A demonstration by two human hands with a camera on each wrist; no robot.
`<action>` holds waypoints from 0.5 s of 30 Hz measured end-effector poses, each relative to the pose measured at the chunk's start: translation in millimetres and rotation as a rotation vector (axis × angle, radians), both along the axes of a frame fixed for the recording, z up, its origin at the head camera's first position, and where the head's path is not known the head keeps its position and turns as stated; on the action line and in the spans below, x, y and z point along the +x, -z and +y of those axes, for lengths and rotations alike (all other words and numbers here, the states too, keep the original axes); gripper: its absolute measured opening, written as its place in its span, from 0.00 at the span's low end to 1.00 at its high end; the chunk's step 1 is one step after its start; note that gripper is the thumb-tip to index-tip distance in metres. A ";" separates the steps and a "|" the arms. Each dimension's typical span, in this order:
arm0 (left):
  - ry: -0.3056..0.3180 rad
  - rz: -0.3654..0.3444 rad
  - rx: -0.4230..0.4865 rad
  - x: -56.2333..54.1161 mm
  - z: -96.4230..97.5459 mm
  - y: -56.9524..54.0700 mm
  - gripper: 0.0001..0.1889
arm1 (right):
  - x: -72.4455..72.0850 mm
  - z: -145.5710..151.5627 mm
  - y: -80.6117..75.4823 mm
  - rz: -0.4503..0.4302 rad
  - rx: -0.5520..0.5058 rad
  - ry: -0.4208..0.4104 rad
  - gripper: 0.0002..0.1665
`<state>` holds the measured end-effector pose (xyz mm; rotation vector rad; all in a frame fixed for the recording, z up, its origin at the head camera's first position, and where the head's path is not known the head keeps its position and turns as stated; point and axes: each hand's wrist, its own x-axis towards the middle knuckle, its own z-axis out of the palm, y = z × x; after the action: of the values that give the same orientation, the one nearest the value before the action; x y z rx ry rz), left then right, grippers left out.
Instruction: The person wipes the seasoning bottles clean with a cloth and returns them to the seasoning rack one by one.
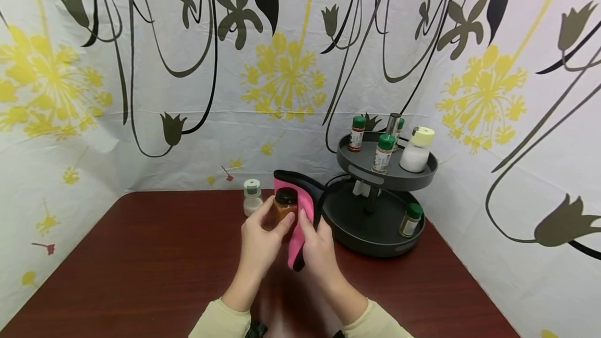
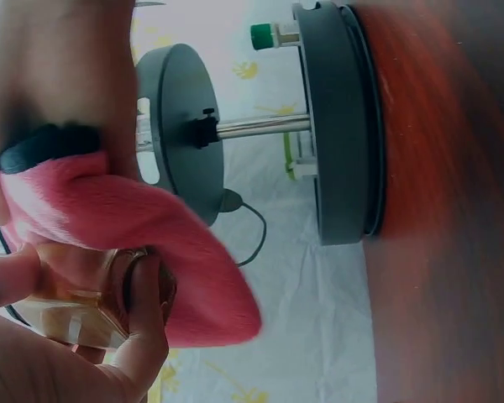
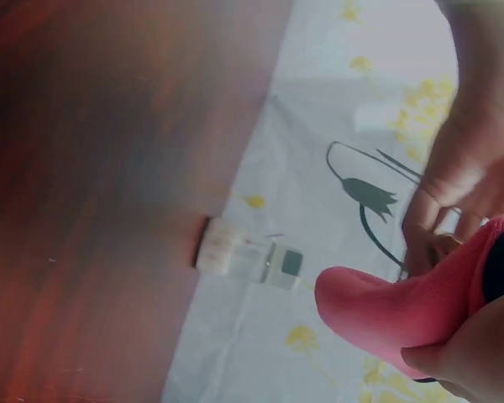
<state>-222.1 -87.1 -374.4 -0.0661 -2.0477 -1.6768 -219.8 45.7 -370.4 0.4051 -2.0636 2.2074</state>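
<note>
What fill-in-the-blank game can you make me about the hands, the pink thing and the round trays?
The brown jar is in the person's ____ hand.
The right hand holds a cloth that is black and ____.
The stand has ____ round trays.
The bottle at the right of the lower tray has a ____ cap.

Missing words: left; pink; two; green.

Cloth matt, fuzzy; jar glossy; tabletop smooth wood-grain; rack post shiny metal.

Head view forward-down, wrist views close, sideways, sharing cloth
</note>
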 end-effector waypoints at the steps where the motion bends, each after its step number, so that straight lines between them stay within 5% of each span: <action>1: 0.001 0.002 0.005 -0.5 -0.3 -2.2 0.28 | 0.4 -0.3 2.6 -0.010 0.003 -0.005 0.28; 7: -0.012 0.024 0.000 -3.8 -2.5 -11.2 0.27 | 1.2 0.2 14.6 -0.065 0.035 -0.046 0.29; 15: -0.016 -0.022 0.008 -4.9 -1.1 -1.0 0.29 | -3.0 3.0 1.1 -0.182 -0.046 -0.070 0.28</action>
<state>-227.0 -88.2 -373.4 -0.0289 -2.0519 -1.6831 -222.7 48.7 -371.6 0.2870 -2.1101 2.4108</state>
